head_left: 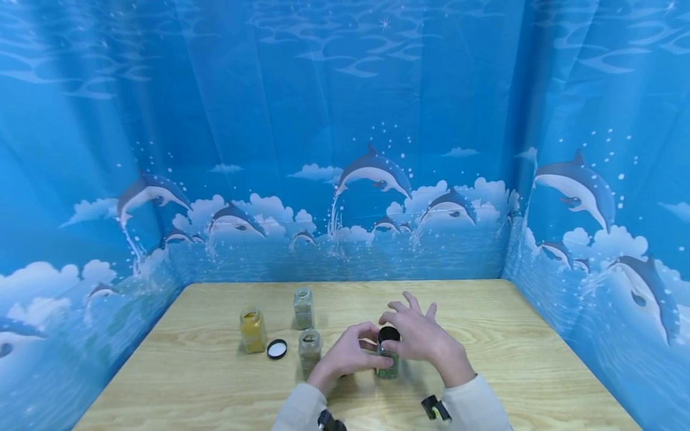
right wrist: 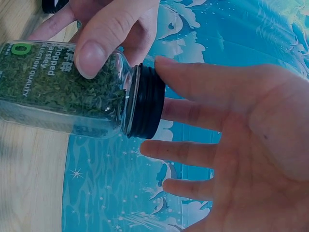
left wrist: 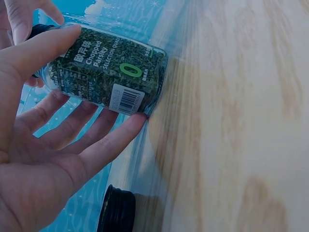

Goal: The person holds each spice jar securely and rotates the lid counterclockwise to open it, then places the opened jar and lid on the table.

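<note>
A glass jar of chopped parsley (left wrist: pixel 108 65) with a black screw lid (right wrist: pixel 147 101) stands on the table in front of me. My left hand (head_left: pixel 353 350) holds its body, thumb on the labelled side and fingers on the opposite side. At the top, my right hand (head_left: pixel 423 338) pinches the lid with thumb and index finger. Its other fingers (right wrist: pixel 181 152) are spread away from the jar. In the right wrist view the lid sits on the jar's neck; whether it is loose I cannot tell.
Left of my hands stand a lidless jar of yellow powder (head_left: pixel 252 332) and two other lidless jars, one farther back (head_left: pixel 303 310) and one nearer (head_left: pixel 309 354). A black lid (head_left: pixel 277 349) lies white inside up among them. Another black lid (left wrist: pixel 118 210) lies near my left hand.
</note>
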`<state>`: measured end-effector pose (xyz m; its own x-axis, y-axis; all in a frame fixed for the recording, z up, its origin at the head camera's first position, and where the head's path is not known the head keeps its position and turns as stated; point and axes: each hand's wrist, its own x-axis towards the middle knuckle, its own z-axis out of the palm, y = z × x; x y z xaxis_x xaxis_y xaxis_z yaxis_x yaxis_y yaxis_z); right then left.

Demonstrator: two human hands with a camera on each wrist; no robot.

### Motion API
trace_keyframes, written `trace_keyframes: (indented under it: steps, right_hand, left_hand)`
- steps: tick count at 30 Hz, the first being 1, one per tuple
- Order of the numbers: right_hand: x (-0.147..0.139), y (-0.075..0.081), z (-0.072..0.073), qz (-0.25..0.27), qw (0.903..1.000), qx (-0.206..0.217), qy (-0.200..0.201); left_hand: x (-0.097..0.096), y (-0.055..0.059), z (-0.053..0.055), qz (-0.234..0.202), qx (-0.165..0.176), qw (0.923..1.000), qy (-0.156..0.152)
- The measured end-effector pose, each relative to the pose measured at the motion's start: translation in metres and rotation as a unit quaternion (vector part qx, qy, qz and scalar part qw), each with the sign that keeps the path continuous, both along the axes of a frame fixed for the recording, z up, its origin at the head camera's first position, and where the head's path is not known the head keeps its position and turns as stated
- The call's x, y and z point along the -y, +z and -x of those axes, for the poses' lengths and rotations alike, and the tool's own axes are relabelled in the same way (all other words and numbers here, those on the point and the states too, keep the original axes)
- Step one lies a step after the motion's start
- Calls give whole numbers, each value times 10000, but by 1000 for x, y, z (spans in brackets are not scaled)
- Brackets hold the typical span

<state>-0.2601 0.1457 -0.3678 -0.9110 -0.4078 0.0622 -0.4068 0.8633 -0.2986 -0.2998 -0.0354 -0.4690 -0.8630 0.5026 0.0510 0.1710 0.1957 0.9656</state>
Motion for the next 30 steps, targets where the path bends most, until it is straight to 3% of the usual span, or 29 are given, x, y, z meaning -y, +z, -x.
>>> trace_keyframes:
  steps: [16, 24, 30]
  right_hand:
    - [0, 0, 1, -324, 9972, -326, -594]
    - [0, -1, 1, -375, 9970, -409, -542]
    - [1, 1, 0, -280, 9989, -212, -311]
  left_hand:
    - [0, 3, -1, 181, -11, 9998, 103]
    - [-1, 3, -1, 60, 51, 10000, 43]
    - [0, 1, 0, -17, 28, 10000, 47]
